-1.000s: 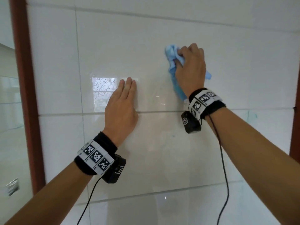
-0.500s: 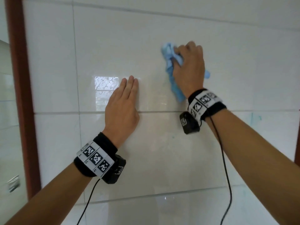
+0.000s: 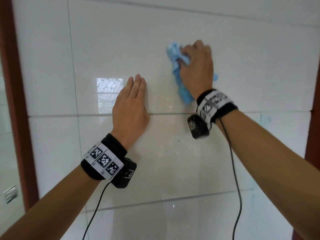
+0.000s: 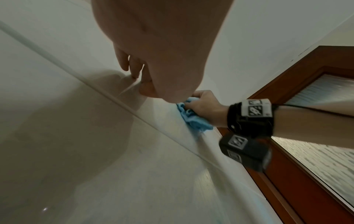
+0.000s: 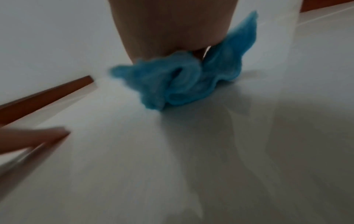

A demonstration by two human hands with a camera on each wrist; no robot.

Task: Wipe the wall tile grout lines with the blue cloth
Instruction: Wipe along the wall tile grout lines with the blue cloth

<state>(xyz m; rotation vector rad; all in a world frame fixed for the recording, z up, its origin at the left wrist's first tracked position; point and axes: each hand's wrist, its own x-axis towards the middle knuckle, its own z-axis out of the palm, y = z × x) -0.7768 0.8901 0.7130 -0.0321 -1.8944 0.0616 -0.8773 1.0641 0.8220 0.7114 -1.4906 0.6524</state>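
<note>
Far left, brown door frame (image 3: 12,101), then the white wall tiles (image 3: 112,49). Left hand (image 3: 129,110) flat on the tile, fingers straight and together, palm heel over the horizontal grout line (image 3: 52,116); it's in the same spot as a second ago, just bracing. Right hand (image 3: 195,70) is curled tight round the bunched blue cloth (image 3: 178,73), pressing it on the tile face above that grout line (wrist view is motion-blurred, so it's mid-stroke). Over the last second the cloth has crept up and slightly left, away from the horizontal line, heading toward the upper grout line (image 3: 190,10). Read: this stroke is scrubbing tile face, not a joint. Faint blue-green smears (image 3: 265,118) at right, near the horizontal line, look untouched. Plenty of grout left.
</note>
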